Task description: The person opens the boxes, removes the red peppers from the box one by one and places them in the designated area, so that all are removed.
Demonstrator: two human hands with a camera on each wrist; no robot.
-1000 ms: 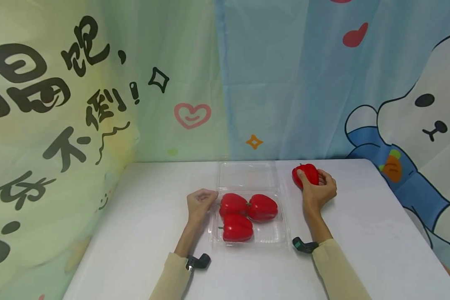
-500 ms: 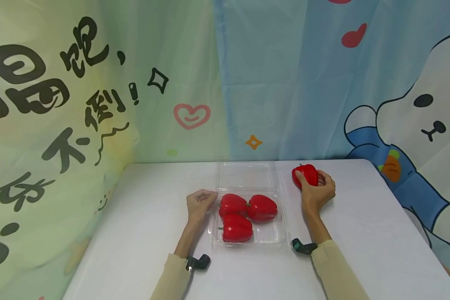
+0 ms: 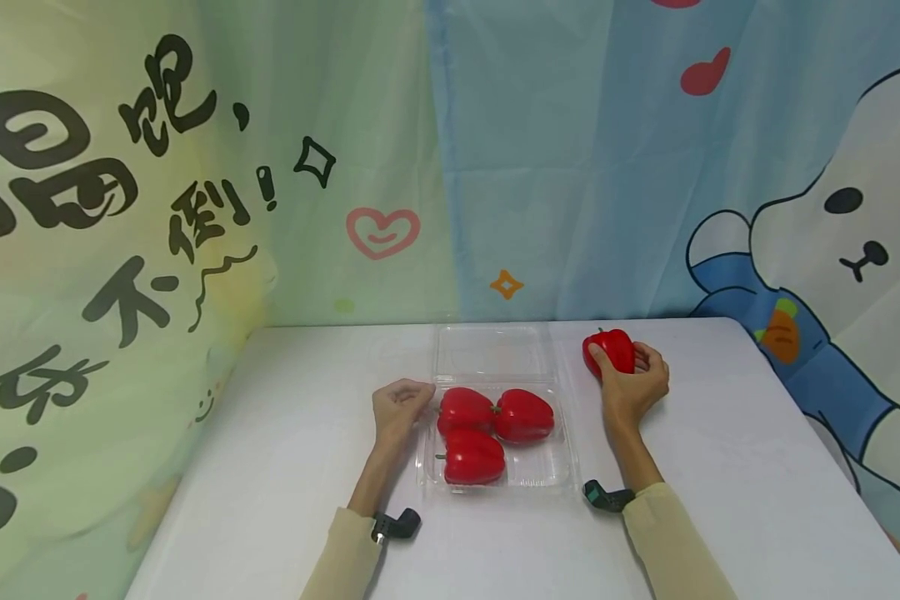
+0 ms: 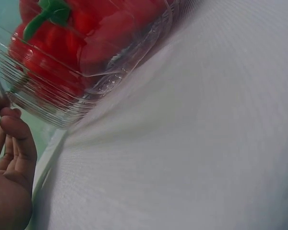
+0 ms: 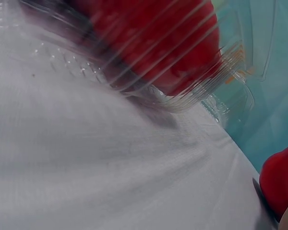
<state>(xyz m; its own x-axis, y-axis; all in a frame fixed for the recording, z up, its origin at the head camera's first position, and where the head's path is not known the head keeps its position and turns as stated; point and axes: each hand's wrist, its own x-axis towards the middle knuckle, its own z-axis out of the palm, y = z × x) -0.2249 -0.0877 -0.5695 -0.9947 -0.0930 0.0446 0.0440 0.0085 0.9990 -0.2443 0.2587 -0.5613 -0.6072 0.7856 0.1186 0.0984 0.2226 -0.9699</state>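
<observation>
My right hand (image 3: 633,390) grips a red bell pepper (image 3: 617,348) at the back of the table, thumb on its near side and fingers round its right. In the right wrist view that pepper (image 5: 278,179) is cut off by the frame edge. A clear plastic clamshell box (image 3: 542,472) lies between my hands. My left hand (image 3: 399,408) pinches the box's edge near its left back corner, as the left wrist view shows with thumb and fingertip at the rim. Inside sit three red bell peppers: back left (image 3: 465,409), back right (image 3: 525,416) and front left (image 3: 474,457).
The box's clear lid (image 3: 492,350) is folded back toward the rear of the table. All of it rests on a white table (image 3: 300,467). A printed curtain (image 3: 525,167) hangs right behind the table's back edge. Dark camera mounts (image 3: 397,524) are worn on both wrists.
</observation>
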